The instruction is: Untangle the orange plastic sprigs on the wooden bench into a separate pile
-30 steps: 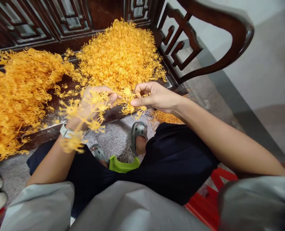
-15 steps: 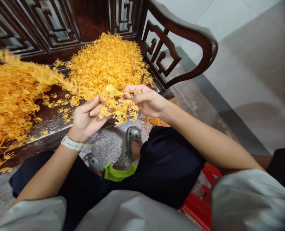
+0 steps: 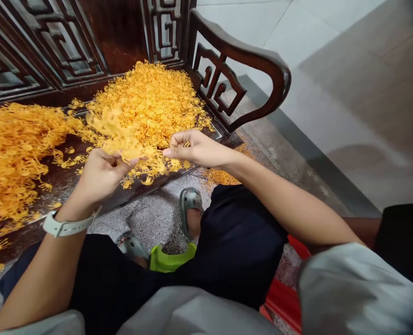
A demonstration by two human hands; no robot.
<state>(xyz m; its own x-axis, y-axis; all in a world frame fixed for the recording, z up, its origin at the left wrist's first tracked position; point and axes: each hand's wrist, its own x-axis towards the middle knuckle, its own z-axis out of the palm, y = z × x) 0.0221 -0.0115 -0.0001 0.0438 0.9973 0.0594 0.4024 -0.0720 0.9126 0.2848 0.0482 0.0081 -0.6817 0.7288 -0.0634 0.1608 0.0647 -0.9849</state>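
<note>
A cluster of yellow plastic pieces (image 3: 146, 167), each with small finger-like prongs, hangs between my two hands over the bench edge. My left hand (image 3: 104, 172), with a pale watch strap on its wrist, is closed in a pinch on the cluster's left side. My right hand (image 3: 195, 149) pinches at the right side of it, thumb and forefinger together, with a yellow bit showing by its fingers. Behind them a large heap of loose yellow pieces (image 3: 153, 97) lies on the bench. Part of the cluster is smeared by motion.
The dark wooden bench (image 3: 66, 188) has a carved armrest (image 3: 272, 83) at the right. A pile of yellow pieces still on strands (image 3: 14, 158) covers its left part. Yellow bits (image 3: 223, 174) lie on the floor. A lime-green object (image 3: 173, 258) and a red stool (image 3: 285, 302) are below me.
My left hand has moved left and turned over, its fingers now closed. The long yellow strand that stretched up to the left has swung down. My right hand stays near the cluster.
</note>
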